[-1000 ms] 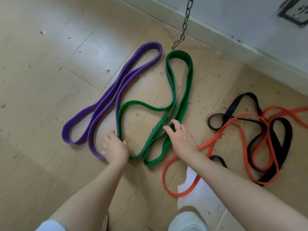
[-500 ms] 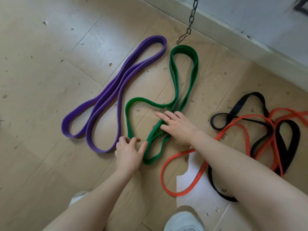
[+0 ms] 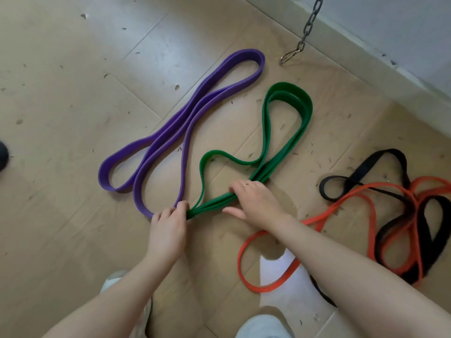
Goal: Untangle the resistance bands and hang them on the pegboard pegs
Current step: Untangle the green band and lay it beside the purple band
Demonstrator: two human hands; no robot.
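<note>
A green resistance band (image 3: 288,103) lies looped on the wooden floor. My left hand (image 3: 168,228) grips its bunched near end. My right hand (image 3: 256,201) curls over the gathered green strands a little further along. A purple band (image 3: 195,113) lies folded to the left, its near loop touching my left hand. On the right, an orange band (image 3: 266,287) and a black band (image 3: 380,162) lie tangled together. No pegboard is in view.
A metal chain with a hook (image 3: 301,45) hangs above the floor near the wall skirting (image 3: 390,57) at the upper right. A white paper sheet (image 3: 280,267) lies under the orange band. My shoes (image 3: 263,328) show at the bottom edge. A dark object (image 3: 3,154) sits at the left edge.
My left hand has closed on the green band's near end. My right hand went from lying flat on it to curling over the strands, which are now pulled together between both hands.
</note>
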